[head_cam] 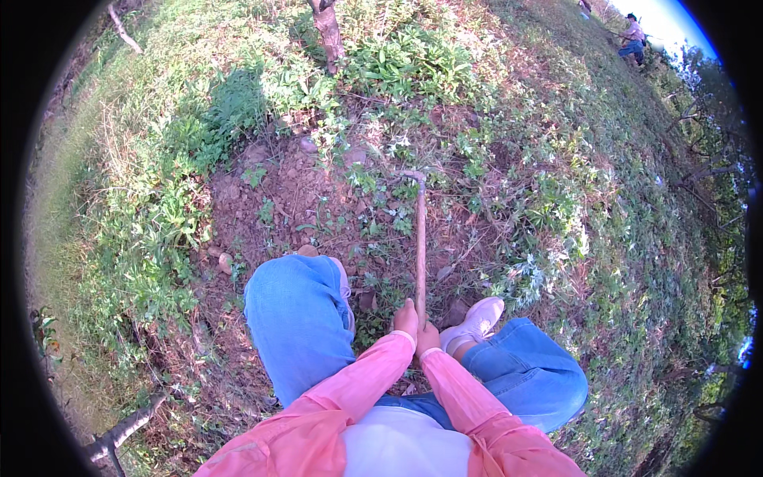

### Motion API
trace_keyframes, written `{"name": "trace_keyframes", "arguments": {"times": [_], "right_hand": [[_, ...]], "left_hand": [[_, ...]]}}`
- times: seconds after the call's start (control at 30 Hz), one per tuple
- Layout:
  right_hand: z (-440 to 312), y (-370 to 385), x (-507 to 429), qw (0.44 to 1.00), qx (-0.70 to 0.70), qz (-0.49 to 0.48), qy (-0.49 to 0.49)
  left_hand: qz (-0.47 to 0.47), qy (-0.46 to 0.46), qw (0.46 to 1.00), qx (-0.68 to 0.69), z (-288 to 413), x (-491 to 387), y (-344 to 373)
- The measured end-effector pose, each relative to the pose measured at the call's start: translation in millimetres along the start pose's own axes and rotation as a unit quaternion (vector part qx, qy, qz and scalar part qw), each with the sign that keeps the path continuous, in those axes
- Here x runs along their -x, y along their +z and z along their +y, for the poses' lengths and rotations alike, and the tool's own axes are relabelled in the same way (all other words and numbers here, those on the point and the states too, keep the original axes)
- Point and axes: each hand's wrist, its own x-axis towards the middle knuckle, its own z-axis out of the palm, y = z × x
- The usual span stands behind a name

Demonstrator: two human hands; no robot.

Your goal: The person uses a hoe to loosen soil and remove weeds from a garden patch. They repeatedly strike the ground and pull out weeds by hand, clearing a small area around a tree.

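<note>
A hoe with a long wooden handle (421,250) reaches straight out in front of me between my feet. Its metal head (411,176) points to the left, among the weeds and dry stems on the ground. My left hand (406,319) grips the handle near its lower end. Just behind it, close to my body, my right hand (427,338) is wrapped around the same handle. Broken brown soil (280,197) with small weeds lies to the left of the hoe.
A tree trunk (329,36) rises ahead beyond leafy weeds (417,62). Stones (225,263) lie by my left knee; a bare branch (128,423) is at lower left. My right shoe (480,319) is beside the handle. Another person (633,39) stands far upslope at right.
</note>
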Motion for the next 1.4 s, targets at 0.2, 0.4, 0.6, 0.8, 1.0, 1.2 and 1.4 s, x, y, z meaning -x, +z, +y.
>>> {"name": "trace_keyframes", "arguments": {"times": [0.2,0.4,0.6,0.8,1.0,1.2,1.4], "right_hand": [[-70,-14,8,0.986,-0.034,0.1,-0.127],[-142,-76,-79,0.989,-0.045,0.02,-0.14],[-118,-166,-106,0.929,0.33,0.059,-0.157],[-56,-352,-51,0.824,0.55,0.135,0.004],[-18,-377,-45,0.88,0.435,0.192,0.006],[-102,-313,-82,0.919,0.326,0.175,-0.14],[-169,-258,-164,0.919,0.284,0.162,-0.219]], "left_hand": [[0.029,0.123,0.992,-0.029,5,-18,-18],[-0.052,-0.025,0.997,-0.048,23,25,3],[-0.04,-0.065,0.994,-0.078,28,24,-14],[-0.07,-0.061,0.992,-0.082,23,35,7],[-0.092,-0.056,0.992,-0.065,26,36,19],[-0.113,-0.047,0.989,-0.087,33,43,35],[-0.096,-0.066,0.988,-0.102,23,41,33]]}}
